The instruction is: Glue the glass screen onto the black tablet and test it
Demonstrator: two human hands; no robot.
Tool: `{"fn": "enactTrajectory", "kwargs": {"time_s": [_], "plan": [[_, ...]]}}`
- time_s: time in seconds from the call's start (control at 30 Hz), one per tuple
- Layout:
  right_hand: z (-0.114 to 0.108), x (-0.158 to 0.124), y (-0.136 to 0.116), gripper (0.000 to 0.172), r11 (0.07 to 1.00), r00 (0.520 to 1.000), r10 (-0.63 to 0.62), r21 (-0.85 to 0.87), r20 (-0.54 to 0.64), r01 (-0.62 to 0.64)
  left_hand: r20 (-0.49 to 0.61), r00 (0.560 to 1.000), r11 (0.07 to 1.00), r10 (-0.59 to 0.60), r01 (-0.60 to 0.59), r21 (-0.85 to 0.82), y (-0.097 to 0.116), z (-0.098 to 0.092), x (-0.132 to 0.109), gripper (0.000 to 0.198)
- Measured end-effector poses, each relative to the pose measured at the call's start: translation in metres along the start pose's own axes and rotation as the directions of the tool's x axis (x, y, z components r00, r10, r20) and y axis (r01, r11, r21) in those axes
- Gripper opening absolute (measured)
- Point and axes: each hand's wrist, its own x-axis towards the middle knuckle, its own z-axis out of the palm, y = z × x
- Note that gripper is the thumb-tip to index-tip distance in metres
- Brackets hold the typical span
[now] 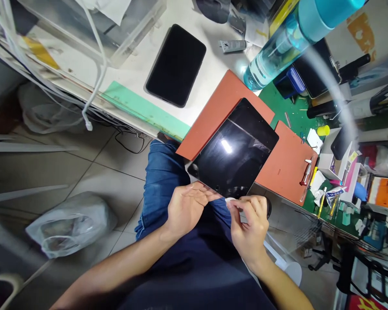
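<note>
A black glossy tablet (233,148) lies tilted on a reddish-brown mat (200,135), its near edge overhanging my lap. My left hand (189,204) rests its stretched fingers along that near edge, palm turned partly up. At the tablet's near right corner my right hand (248,221) pinches a small white piece (229,199) between thumb and forefinger, right against the edge. What the piece is made of I cannot make out. A streak of light and smudges show on the tablet's screen.
A second black tablet (177,64) lies on the white tabletop, near a small grey tube (233,46). A blue water bottle (278,51) stands beyond the mat. Another brown mat (278,172) holds a pen-like tool (306,172). White cables (98,60) hang at left; a plastic bag (74,221) sits on the floor.
</note>
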Motion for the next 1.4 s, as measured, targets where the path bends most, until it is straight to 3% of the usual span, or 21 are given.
{"fn": "enactTrajectory", "kwargs": {"time_s": [0.17, 0.37, 0.53, 0.7, 0.9, 1.07, 1.27, 1.4], "plan": [[0.013, 0.012, -0.009, 0.021, 0.994, 0.997, -0.077, 0.082, 0.008, 0.076, -0.001, 1.0, 0.999, 0.023, -0.023, 0.05, 0.001, 0.002, 0.0, 0.032], [-0.005, -0.007, 0.004, 0.023, 0.999, 0.999, 0.037, 0.011, -0.003, -0.037, 0.0, 1.0, 0.999, 0.012, -0.012, 0.031, 0.0, 0.002, -0.001, 0.03], [0.003, -0.001, 0.0, 0.023, 0.997, 1.0, -0.027, 0.075, -0.008, 0.027, -0.032, 0.998, 0.994, 0.054, -0.051, 0.093, 0.002, 0.004, -0.001, 0.029], [-0.006, -0.007, 0.004, 0.023, 0.998, 0.998, 0.057, 0.012, -0.021, -0.056, -0.035, 0.998, 0.996, 0.048, -0.045, 0.08, 0.002, 0.006, 0.0, 0.028], [0.008, 0.004, -0.003, 0.021, 0.993, 0.999, -0.038, 0.113, -0.018, 0.039, -0.037, 0.994, 0.988, 0.1, -0.094, 0.123, 0.0, 0.003, 0.002, 0.033], [-0.008, -0.009, 0.006, 0.023, 0.998, 0.998, 0.053, 0.035, -0.02, -0.053, -0.064, 0.995, 0.99, 0.081, -0.073, 0.125, 0.0, 0.004, 0.0, 0.032], [0.0, -0.004, 0.002, 0.021, 0.997, 0.999, -0.031, 0.065, -0.023, 0.032, -0.066, 0.993, 0.989, 0.094, -0.086, 0.121, 0.002, 0.005, 0.001, 0.031], [-0.006, -0.011, 0.006, 0.024, 0.999, 0.998, 0.047, 0.026, -0.041, -0.046, -0.057, 0.996, 0.991, 0.07, -0.063, 0.116, 0.003, 0.006, 0.001, 0.031]]}}
